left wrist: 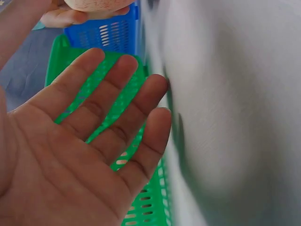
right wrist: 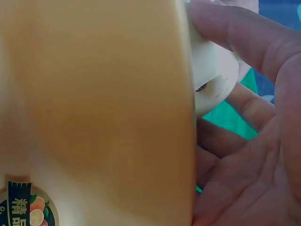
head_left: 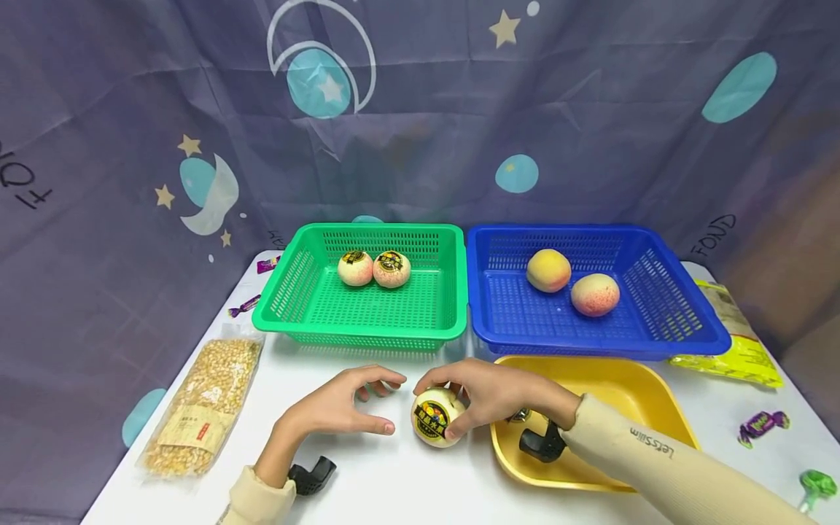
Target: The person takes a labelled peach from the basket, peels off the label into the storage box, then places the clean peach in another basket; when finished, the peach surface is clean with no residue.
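My right hand [head_left: 492, 392] grips a pale peach [head_left: 431, 417] with a round black and gold sticker, over the white table. In the right wrist view, thumb and fingers lie round the peach [right wrist: 221, 87], partly behind the yellow tub's wall [right wrist: 103, 103]. To its left my left hand [head_left: 337, 402] holds nothing; its fingers are spread and slightly bent, facing the peach. The left wrist view shows the bare palm [left wrist: 66, 165] before the green basket [left wrist: 146, 202]. Inside the yellow tub [head_left: 646, 408], a stickered fruit [head_left: 520, 415] is mostly hidden under my right wrist.
Two stickered peaches [head_left: 391, 269] lie in the green basket [head_left: 361, 339]. Beside it, the blue basket [head_left: 590, 348] holds two peaches [head_left: 594, 294] without visible stickers. A bag of corn kernels [head_left: 203, 408] lies left; a yellow packet [head_left: 735, 335] and wrapped candy [head_left: 763, 427] lie right.
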Available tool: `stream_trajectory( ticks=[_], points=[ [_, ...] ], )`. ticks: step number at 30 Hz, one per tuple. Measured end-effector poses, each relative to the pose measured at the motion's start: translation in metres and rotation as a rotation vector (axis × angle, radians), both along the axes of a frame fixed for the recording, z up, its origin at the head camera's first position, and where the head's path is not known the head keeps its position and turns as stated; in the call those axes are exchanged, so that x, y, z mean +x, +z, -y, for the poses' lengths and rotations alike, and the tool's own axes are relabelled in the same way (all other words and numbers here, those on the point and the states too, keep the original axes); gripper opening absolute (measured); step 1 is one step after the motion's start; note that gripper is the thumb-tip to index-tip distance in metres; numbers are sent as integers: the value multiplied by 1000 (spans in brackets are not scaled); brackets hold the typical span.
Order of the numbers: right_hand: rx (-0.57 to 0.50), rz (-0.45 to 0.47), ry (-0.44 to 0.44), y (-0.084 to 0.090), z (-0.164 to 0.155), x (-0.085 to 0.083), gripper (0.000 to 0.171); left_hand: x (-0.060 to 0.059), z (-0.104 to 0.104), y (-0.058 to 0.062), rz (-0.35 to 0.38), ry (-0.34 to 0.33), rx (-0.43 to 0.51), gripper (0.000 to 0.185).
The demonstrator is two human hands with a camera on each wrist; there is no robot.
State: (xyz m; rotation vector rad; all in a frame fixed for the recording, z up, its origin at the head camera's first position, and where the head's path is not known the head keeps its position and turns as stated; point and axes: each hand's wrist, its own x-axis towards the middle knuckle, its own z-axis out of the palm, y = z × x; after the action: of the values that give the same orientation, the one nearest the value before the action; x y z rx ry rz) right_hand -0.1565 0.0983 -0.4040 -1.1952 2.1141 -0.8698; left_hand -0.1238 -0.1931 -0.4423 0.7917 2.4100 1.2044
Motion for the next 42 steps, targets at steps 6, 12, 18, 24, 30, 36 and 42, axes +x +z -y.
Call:
stream_trajectory(
  ticks=[6, 12, 18, 24, 30, 36, 42],
  points=[
    [21, -84, 7, 3, -1, 1, 57, -1, -7, -3, 14, -19, -31, 68],
    [59, -260, -74, 9, -7, 4, 57, -3, -20, -10, -13, -35, -32, 76],
    [39, -305, -84, 10, -12, 7, 57, -8, -38, -15, 6, -38, -11, 81],
    [15, -325, -92, 6, -17, 9, 54, -16, -51, -16, 19, -63, 4, 70],
    [-37, -347, -96, 6, -15, 9, 39, -19, -56, -17, 35, -83, 27, 64],
    [-65, -340, -90, 8, -9, 11, 25, -20, -59, -18, 39, -88, 40, 63],
    [-149, -288, -97, 9, -5, 11, 11, -21, -59, -16, 51, -94, 56, 57]
  ],
)
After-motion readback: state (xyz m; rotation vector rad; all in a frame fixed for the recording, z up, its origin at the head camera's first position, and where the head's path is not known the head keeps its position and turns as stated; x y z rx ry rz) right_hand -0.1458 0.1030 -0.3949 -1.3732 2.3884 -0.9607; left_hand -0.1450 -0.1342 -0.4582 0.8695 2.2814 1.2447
